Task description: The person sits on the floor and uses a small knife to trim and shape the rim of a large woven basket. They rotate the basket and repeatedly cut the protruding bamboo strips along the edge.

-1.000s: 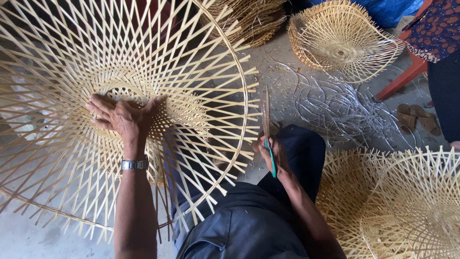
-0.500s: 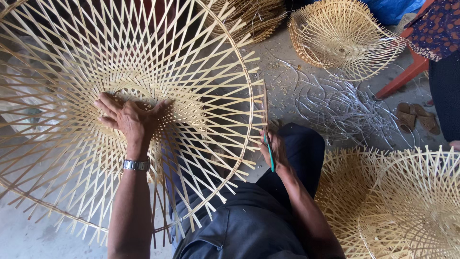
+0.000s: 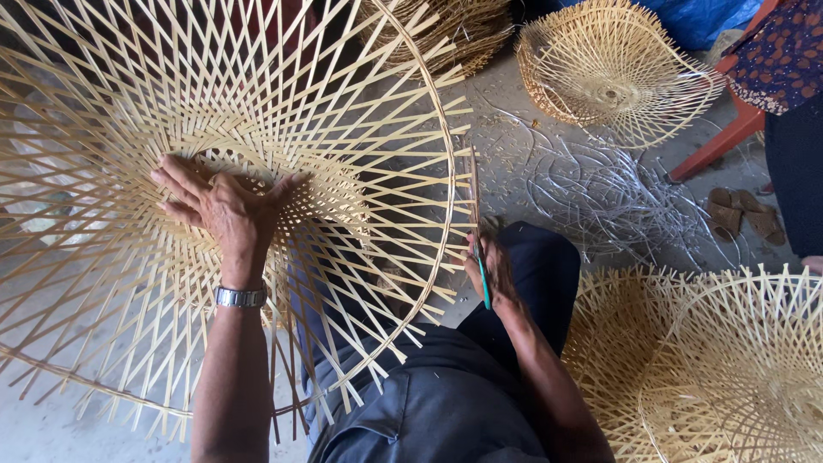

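Observation:
A large round woven bamboo frame [image 3: 111,283] of crossing pale strips fills the left of the view and rests over my lap. My left hand [image 3: 225,210], with a metal watch on the wrist, lies flat with spread fingers on the dense woven centre of the frame. My right hand [image 3: 490,267] is closed around a thin tool with a green handle [image 3: 483,279], beside a long bamboo strip [image 3: 474,193] at the frame's right rim. My knee in dark trousers [image 3: 540,266] is under that hand.
Another woven bamboo basket [image 3: 610,64] lies upside down at the top right. More bamboo frames [image 3: 729,369] are stacked at the lower right. Shavings [image 3: 600,197] litter the concrete floor. A person in a patterned garment [image 3: 784,51] sits on a red seat, sandals [image 3: 741,214] nearby.
My left hand has slid a little to the right across the woven centre. My right hand with the green tool has stayed near the rim, shifting slightly.

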